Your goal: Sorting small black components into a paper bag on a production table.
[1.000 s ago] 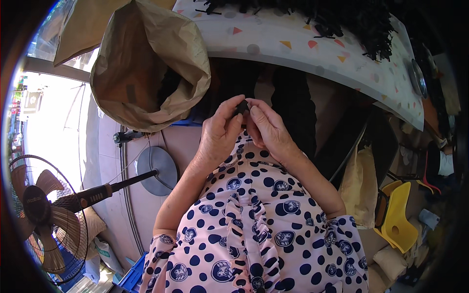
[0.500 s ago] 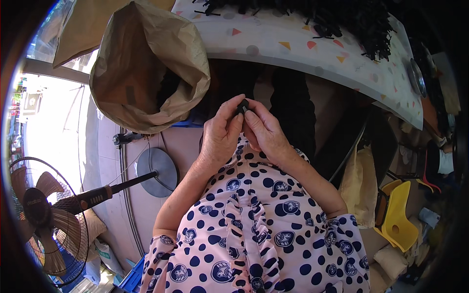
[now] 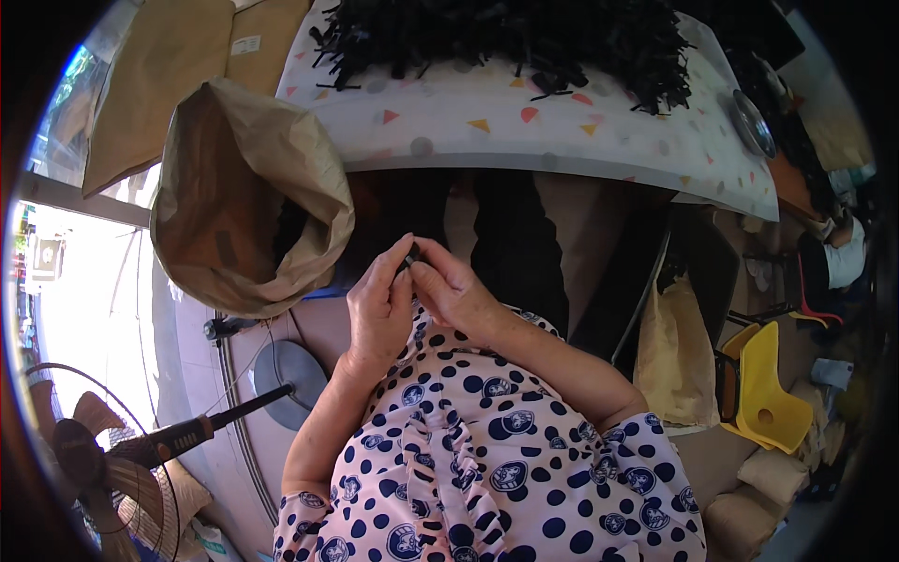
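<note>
Both hands meet above my lap, in front of the table edge. My left hand (image 3: 376, 298) and my right hand (image 3: 453, 292) pinch a small black piece (image 3: 412, 255) between thumbs and fingertips. Most of that piece is hidden by the fingers, so its exact kind does not show. On the table beyond lies a big heap of thin black strip-like pieces (image 3: 524, 42). To the left of my hands stands a large brown paper sack (image 3: 314, 155) with its mouth wide open and something dark inside.
The table (image 3: 421, 122) has a white patterned cover, with a round metal dish (image 3: 752, 124) at its right end. A standing fan (image 3: 84, 454) is on the left, its round base (image 3: 288, 382) on the floor. A yellow chair (image 3: 770, 398) and a paper bag (image 3: 676, 361) are on the right.
My view has shifted, so hands, sack and table appear further left and lower. The fingers stay together on the small black piece.
</note>
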`<state>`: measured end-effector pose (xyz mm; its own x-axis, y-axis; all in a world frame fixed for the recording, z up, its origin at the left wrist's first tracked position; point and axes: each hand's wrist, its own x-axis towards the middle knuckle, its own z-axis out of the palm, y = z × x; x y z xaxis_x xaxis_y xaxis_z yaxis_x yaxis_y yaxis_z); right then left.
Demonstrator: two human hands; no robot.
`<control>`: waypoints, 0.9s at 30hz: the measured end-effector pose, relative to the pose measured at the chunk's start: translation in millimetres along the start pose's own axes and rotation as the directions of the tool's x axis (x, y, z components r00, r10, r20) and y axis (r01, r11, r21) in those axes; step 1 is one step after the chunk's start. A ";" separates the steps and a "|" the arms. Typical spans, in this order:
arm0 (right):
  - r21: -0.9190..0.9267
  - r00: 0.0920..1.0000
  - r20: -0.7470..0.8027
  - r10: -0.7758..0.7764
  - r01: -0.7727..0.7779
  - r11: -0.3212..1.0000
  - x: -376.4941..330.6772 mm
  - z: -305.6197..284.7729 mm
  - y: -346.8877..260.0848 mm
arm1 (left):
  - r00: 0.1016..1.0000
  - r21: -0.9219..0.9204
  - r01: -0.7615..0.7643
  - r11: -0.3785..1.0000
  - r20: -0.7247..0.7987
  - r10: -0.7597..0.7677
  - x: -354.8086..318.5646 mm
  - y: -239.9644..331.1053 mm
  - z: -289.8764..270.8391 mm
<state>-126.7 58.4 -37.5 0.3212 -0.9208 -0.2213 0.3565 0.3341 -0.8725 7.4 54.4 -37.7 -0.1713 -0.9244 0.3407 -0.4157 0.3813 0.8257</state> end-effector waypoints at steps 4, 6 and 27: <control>-0.038 0.999 0.005 0.041 -0.040 0.998 11.6 -6.2 3.5 | 0.996 0.009 0.079 0.997 0.051 -0.079 2.2 -8.7 1.9; -0.155 0.995 0.089 0.042 -0.027 0.988 25.6 -19.3 -3.4 | 0.988 -0.030 0.136 0.990 0.074 -0.133 6.5 -18.8 -1.9; -0.978 0.704 0.085 -0.705 0.194 0.076 113.8 -132.3 -113.8 | 0.952 -0.324 0.307 0.895 0.108 -0.288 95.4 -16.1 -11.2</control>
<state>-246.8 -111.1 -21.1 0.0500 -0.8668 0.4961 -0.7687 -0.3505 -0.5350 7.8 -39.9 -13.4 -0.1400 -0.9894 0.0382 -0.1348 0.0573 0.9892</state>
